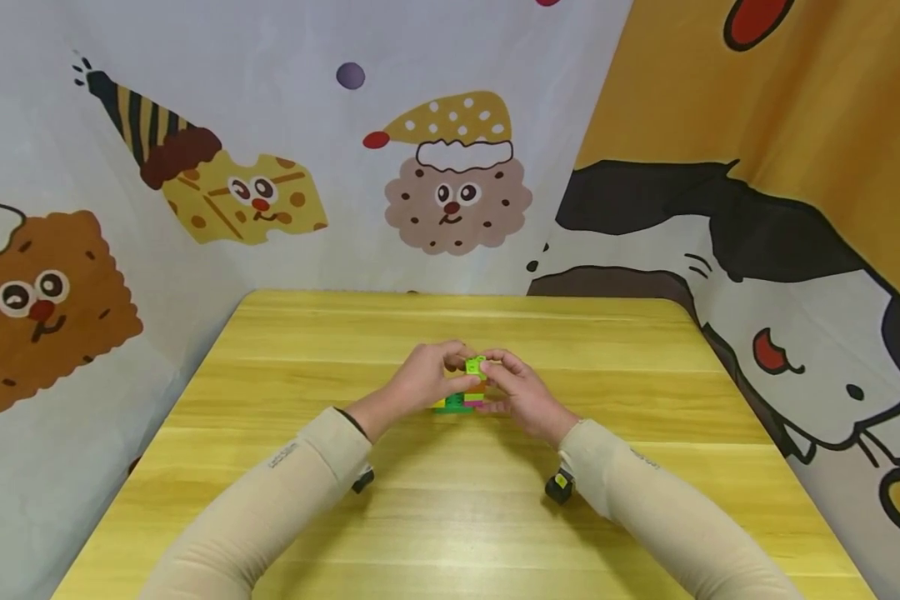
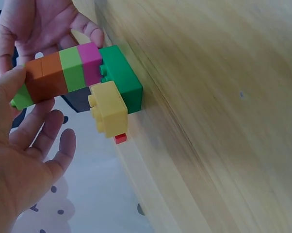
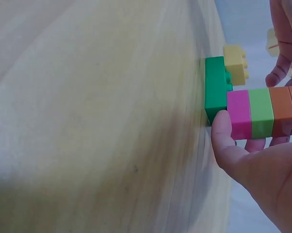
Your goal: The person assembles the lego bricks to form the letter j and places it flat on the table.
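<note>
Two hands are meeting at the middle of the table (image 1: 645, 517). The left hand (image 1: 420, 385) and right hand (image 1: 521, 398) are both pinching a block tower (image 2: 63, 73) standing on a green base (image 2: 121, 77). Pressing straight down while steadying both sides should be keeping it square. Only the wrist views are showing the yellow block (image 2: 108, 110) and pink block (image 3: 239, 114); the head view is showing the tower's lime top (image 1: 476, 365).

From the head view, the left hand (image 1: 420, 381) and right hand (image 1: 521, 393) cover most of the brick stack (image 1: 461, 402). In the right wrist view, its orange end runs off the edge, and a small red piece (image 2: 120, 139) is mostly hidden under the yellow brick (image 2: 108, 109).
</note>
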The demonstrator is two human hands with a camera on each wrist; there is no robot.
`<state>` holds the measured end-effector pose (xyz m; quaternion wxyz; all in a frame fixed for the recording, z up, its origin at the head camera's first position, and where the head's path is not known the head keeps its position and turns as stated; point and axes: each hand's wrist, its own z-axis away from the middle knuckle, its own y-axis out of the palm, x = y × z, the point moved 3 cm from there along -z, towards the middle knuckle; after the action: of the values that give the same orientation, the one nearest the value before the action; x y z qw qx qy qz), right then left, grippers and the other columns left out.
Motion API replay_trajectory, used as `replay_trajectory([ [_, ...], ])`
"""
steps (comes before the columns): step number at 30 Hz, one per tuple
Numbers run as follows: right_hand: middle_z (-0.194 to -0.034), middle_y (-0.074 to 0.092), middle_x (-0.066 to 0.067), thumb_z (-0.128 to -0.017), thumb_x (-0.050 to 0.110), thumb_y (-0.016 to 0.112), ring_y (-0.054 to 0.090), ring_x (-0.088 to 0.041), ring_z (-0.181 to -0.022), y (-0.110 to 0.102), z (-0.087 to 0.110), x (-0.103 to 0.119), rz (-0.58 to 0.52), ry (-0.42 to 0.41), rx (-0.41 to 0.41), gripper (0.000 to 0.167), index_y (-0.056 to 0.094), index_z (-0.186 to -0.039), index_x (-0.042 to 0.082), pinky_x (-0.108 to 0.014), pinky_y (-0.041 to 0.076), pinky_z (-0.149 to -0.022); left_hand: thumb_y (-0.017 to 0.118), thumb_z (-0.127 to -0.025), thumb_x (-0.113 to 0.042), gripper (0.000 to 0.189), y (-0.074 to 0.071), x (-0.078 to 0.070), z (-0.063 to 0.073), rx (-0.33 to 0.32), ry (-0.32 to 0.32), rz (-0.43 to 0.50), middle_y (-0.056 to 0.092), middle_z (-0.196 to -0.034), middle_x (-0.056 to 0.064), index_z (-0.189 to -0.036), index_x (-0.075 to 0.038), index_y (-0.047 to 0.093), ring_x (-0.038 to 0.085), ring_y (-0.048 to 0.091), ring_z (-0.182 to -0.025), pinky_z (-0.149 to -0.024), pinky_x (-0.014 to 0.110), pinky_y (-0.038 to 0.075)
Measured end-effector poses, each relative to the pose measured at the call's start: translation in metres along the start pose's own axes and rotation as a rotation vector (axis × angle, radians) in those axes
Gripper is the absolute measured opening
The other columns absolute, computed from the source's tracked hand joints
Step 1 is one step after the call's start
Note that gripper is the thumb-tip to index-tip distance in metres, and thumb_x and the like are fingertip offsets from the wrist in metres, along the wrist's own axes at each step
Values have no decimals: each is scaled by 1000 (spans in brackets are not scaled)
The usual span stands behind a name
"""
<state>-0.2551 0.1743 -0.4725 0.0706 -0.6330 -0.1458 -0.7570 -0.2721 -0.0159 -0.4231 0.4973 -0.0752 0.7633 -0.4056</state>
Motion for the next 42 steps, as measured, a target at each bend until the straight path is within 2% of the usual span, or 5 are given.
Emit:
replay_trajectory([
  [7, -133, 64, -2, -109, 42, 62, 65, -26, -127, -1, 2, 1, -9, -2, -14, 30, 60, -130, 20, -62, 58, -103, 79, -100, -29, 35, 0, 2, -1, 11, 8, 35, 81, -117, 5, -131, -16, 71, 20, 78, -105, -67, 26, 57],
  [12, -129, 65, -1, -109, 45, 61, 64, -28, -127, 1, 3, 2, 6, 7, -21, 36, 58, -134, 19, -61, 58, -104, 74, -102, -41, 55, -4, 11, 4, 31, -37, -41, 72, -140, 9, -149, -17, 62, 32, 69, -126, -92, 46, 61],
  [17, -126, 65, -5, -109, 51, 58, 64, -31, -122, 1, 3, 1, 26, 20, -49, 45, 55, -138, 17, -60, 60, -100, 70, -101, -54, 63, -14, 18, 17, -22, -37, -278, 68, -145, 7, -151, -16, 61, 33, 61, -133, -114, 55, 49],
  [25, -135, 63, -19, -111, 55, 49, 69, -39, -121, 4, 1, 8, 233, -36, -160, 51, 52, -147, 20, -60, 61, -98, 78, -91, -61, 68, 2, 17, 42, 57, 203, -732, 72, -135, 5, -140, -16, 66, 30, 60, -127, -111, 53, 48],
  [42, -130, 73, -13, -115, 42, 47, 69, -28, -120, -11, -16, 7, 759, -49, -194, 43, 64, -145, 16, -48, 56, -101, 72, -99, -56, 40, 29, 8, 43, 152, 132, -741, 79, -110, -4, -114, -19, 74, 20, 64, -107, -96, 40, 47],
])
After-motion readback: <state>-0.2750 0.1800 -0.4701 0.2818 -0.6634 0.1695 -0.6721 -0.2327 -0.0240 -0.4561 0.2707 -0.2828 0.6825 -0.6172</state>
